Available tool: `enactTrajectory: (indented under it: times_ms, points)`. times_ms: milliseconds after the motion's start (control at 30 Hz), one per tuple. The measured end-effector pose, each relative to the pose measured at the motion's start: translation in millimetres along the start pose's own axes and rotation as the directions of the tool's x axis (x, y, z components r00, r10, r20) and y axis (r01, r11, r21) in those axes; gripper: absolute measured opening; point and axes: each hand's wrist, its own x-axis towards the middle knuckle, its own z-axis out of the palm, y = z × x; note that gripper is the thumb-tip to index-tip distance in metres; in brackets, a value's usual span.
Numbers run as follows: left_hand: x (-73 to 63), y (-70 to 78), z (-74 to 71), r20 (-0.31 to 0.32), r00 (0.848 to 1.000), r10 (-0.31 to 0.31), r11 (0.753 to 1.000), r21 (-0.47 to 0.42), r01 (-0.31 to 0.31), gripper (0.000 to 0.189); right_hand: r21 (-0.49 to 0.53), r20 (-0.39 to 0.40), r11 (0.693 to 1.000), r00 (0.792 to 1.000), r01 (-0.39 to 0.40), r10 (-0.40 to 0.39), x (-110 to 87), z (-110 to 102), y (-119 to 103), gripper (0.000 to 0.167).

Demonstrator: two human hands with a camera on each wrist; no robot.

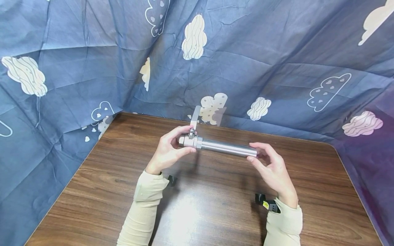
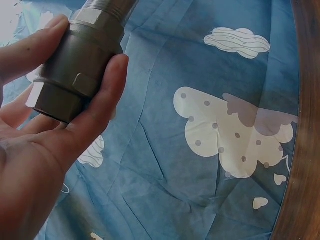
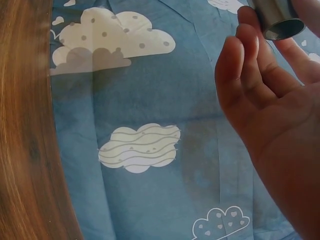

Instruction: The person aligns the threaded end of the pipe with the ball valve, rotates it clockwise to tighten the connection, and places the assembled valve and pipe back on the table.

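Note:
A metal ball valve (image 1: 189, 141) with a long flat lever (image 1: 195, 118) is joined to a shiny steel pipe (image 1: 229, 147). My left hand (image 1: 168, 149) grips the valve body, thumb on the near side and fingers on the far side. The pipe's right end is pinched by my right hand (image 1: 274, 167). Valve and pipe are held above the table, nearly level. In the left wrist view, threads show where the pipe meets the valve (image 2: 82, 62). The right wrist view shows the round open end of the pipe (image 3: 282, 25) between thumb and fingers.
A brown wood-grain table (image 1: 101, 191) lies below the hands. Behind it and at both sides hangs a blue cloth (image 1: 240, 61) printed with clouds. Black wrist-camera parts (image 1: 267, 202) sit beside the right sleeve (image 1: 284, 218).

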Motion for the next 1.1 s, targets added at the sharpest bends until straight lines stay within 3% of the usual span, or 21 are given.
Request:
enactTrajectory:
  times_ms: [267,633,933,1100]
  points:
    - [-0.8,0.7,0.9,-0.007,1.000,-0.018,1.000,0.026,0.018,0.065,0.062,-0.007,0.995,0.997,0.082,-0.082,1.0,2.6,1.3,0.063]
    - [-0.7,2.6,0.8,-0.010,0.999,-0.042,0.999,0.033,0.042,0.066,0.075,-0.025,0.994,0.996,0.082,-0.080,1.1,1.8,0.3,0.052]
    - [-0.1,2.2,0.3,-0.010,0.999,-0.035,0.999,0.023,0.036,0.066,0.023,-0.042,0.995,0.994,0.101,-0.100,2.3,1.4,2.0,0.050]
    - [-0.4,2.4,0.5,-0.010,0.999,-0.031,0.999,0.029,0.032,0.065,0.046,-0.053,0.991,0.991,0.123,-0.120,2.9,2.2,2.4,0.051]
